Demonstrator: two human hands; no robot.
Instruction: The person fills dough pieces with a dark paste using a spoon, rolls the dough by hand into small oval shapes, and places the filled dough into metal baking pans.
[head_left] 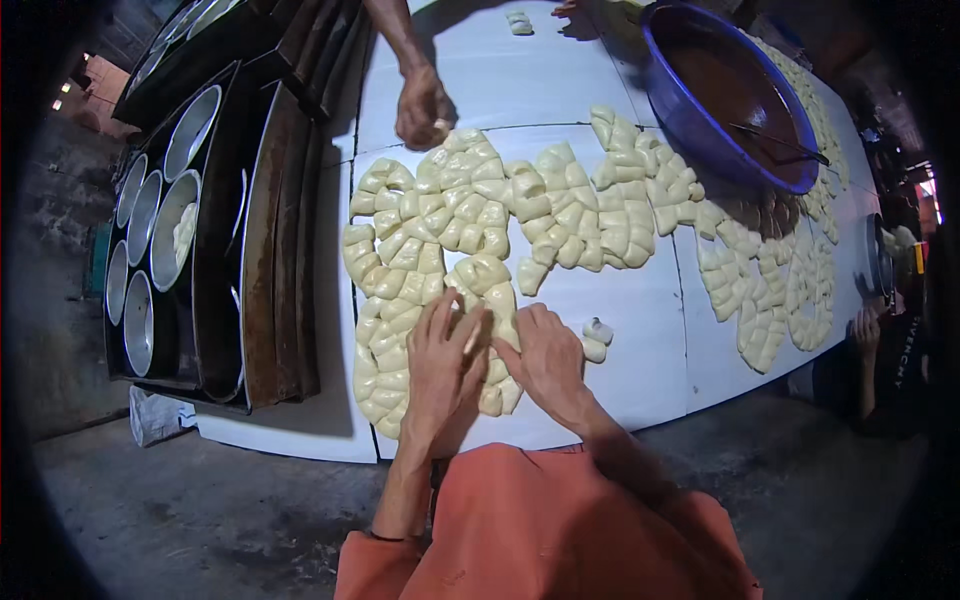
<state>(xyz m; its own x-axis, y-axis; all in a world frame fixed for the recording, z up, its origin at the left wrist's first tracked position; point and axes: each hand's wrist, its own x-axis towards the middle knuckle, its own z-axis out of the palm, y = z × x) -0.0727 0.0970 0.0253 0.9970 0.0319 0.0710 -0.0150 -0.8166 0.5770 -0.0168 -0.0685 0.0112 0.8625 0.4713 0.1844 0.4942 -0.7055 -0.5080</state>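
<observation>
Pale, glossy dough pieces lie packed together in clusters on the white tabletop before me. My left hand rests over the near cluster, its fingers spread and bent down onto the dough. At the right edge of that cluster is my right hand, fingers extended forward and thumb pointing left to the dough. A strip of dough pieces lies between and just ahead of my hands; part of it is hidden under them. Two small loose dough pieces sit right of my right hand.
Dark metal trays holding round tins stand at the left; one tin contains dough. A blue basin of brown liquid with a utensil stands far right, near more dough. Another person's hand touches the far dough. A co-worker's hand is at the right.
</observation>
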